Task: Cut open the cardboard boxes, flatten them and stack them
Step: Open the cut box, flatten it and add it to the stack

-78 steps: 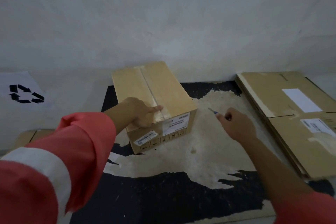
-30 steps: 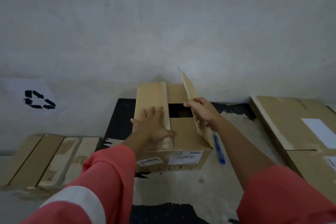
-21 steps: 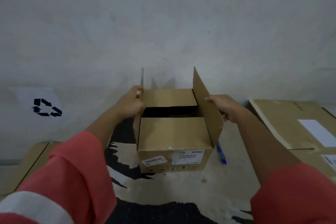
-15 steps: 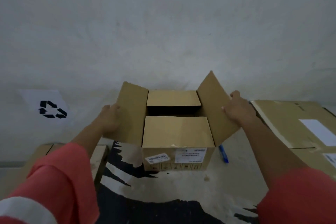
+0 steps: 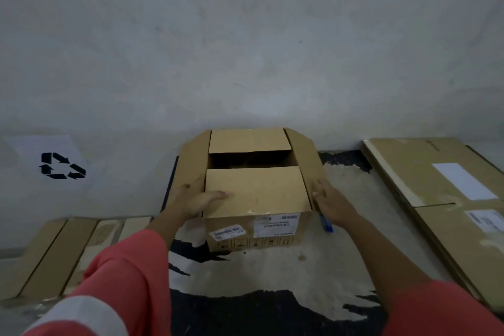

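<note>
Box (image 5: 253, 194): white barcode stickers (image 5: 275, 224) face you, print too small to read.
Your left hand (image 5: 196, 200): flat, thumb on the box top.
Your right hand (image 5: 331, 203): fingers straight against its side.
Wall sheet (image 5: 58, 165): recycling arrows.

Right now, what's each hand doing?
Left hand: open, pressed to the left side of the box, thumb on top.
Right hand: open, fingers flat against its right side.

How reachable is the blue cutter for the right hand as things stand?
Probably yes. The blue cutter lies beside the box, right beneath the right hand, with nothing between them. That hand's fingers rest against the box's folded-down side flap, so they would only need to come off it and drop.
</note>
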